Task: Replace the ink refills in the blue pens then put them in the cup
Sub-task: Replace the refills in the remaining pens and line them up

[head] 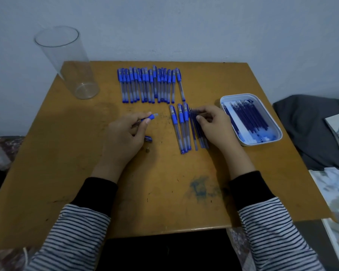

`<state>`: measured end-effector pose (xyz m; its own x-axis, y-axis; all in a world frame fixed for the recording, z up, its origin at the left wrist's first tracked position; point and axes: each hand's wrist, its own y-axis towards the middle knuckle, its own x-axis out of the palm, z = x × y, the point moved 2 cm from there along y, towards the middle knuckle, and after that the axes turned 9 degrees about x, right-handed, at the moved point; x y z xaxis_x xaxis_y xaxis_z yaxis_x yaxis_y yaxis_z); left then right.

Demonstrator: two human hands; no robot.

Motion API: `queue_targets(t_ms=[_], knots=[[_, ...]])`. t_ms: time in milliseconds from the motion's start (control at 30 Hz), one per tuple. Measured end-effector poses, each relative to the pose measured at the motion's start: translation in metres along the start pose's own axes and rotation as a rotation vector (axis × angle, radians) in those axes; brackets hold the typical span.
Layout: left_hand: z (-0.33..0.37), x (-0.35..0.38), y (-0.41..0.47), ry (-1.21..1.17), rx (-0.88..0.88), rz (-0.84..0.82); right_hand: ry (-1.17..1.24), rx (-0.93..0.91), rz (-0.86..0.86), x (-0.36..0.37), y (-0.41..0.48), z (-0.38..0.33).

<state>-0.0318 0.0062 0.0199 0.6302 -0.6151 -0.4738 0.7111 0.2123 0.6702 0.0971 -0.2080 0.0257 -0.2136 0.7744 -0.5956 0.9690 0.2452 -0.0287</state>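
My left hand (125,132) grips an uncapped blue pen barrel (150,117) whose grip end points right. A loose blue cap (148,138) and a small metal tip (147,149) lie just below that hand. My right hand (213,126) rests its fingers on a small pile of loose ink refills (197,132); whether it pinches one I cannot tell. Three capped blue pens (181,128) lie left of that pile. A row of several capped blue pens (149,85) lies at the back. The tall clear cup (67,61) stands empty at the back left.
A white tray (278,130) holding several ink refills sits right of my right hand on the wooden table (164,192). A blue ink stain marks the table near the front. Dark cloth and papers lie beyond the right edge.
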Motion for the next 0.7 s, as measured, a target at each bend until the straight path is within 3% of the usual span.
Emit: queue_targets(t_ms=[200,400,533,700], knots=[[0.025,0.006,-0.006,0.014,0.084,0.018,0.107,-0.028,0.038,-0.012,-0.015,-0.002],[0.05,0.023,-0.011,-0.062,0.017,0.014,0.207,-0.006,0.09,-0.052,-0.016,0.007],[0.067,0.034,-0.016,-0.106,-0.044,0.0,0.096,0.051,0.149,-0.082,-0.012,0.021],[0.083,0.044,-0.02,-0.147,-0.068,0.016,-0.143,0.161,0.082,-0.097,-0.008,0.036]])
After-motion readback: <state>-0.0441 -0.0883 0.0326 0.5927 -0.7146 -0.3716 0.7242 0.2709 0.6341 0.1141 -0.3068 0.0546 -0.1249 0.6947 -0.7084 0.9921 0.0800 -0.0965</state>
